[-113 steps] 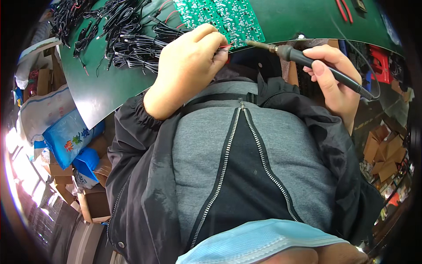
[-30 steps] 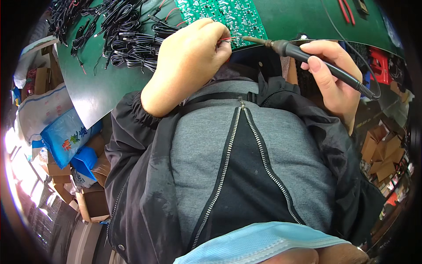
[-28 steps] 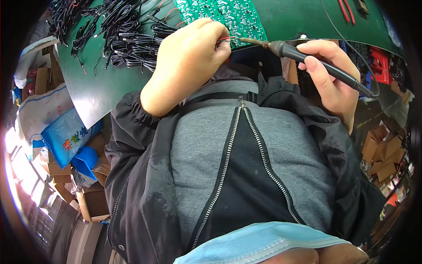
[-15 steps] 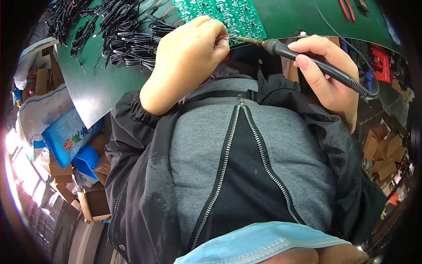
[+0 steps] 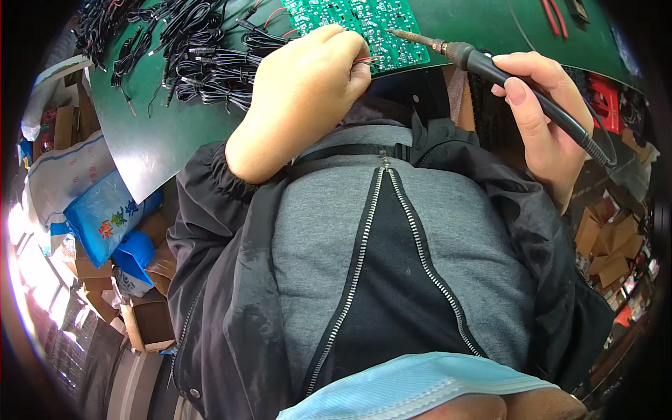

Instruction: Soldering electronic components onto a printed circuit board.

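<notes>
Multicoloured characters (image 5: pixel 117 219) on blue bag (image 5: pixel 94 203), faint print (image 5: pixel 77 166) on white sack (image 5: pixel 57 190)

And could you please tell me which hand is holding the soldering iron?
The right hand: it grips the soldering iron by its black handle, whereas the left hand holds thin wires at the green circuit board.

Room beyond soldering iron (image 5: pixel 484 66) — cable bundles (image 5: pixel 215 73) leftward

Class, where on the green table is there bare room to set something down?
Two patches of the green table look bare: the near-left corner, between black cable bundles and left sleeve; and the stretch between circuit board and red-handled tool, though a thin cord crosses it. It is crowded left of the board, where bundles lie close to the left hand.
</notes>
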The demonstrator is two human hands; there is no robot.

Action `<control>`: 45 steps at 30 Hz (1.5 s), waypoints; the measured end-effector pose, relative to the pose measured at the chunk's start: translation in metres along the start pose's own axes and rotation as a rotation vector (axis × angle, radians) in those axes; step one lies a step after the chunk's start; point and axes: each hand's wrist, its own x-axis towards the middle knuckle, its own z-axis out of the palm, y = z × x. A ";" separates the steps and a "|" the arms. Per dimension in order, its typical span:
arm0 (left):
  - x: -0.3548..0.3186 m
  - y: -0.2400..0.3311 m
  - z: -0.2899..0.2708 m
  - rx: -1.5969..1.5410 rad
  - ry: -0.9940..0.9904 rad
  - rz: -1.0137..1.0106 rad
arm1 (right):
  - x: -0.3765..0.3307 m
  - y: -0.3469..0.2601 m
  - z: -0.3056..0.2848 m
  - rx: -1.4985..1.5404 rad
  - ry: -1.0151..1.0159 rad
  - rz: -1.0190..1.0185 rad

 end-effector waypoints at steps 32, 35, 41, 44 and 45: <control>0.053 0.012 -0.123 0.174 0.233 -0.094 | 0.020 0.022 0.000 0.211 0.075 -0.102; 0.053 -0.019 -0.064 0.058 0.014 0.155 | 0.016 0.025 0.003 0.140 0.110 -0.086; 0.040 -0.034 -0.061 -0.008 -0.186 -0.025 | 0.014 0.030 -0.003 0.173 0.089 -0.064; 0.035 -0.026 -0.051 -0.239 -0.275 -0.189 | 0.015 0.035 0.000 0.189 0.101 -0.057; 0.030 -0.025 -0.049 -0.255 -0.255 -0.220 | 0.017 0.037 0.003 0.190 0.105 -0.060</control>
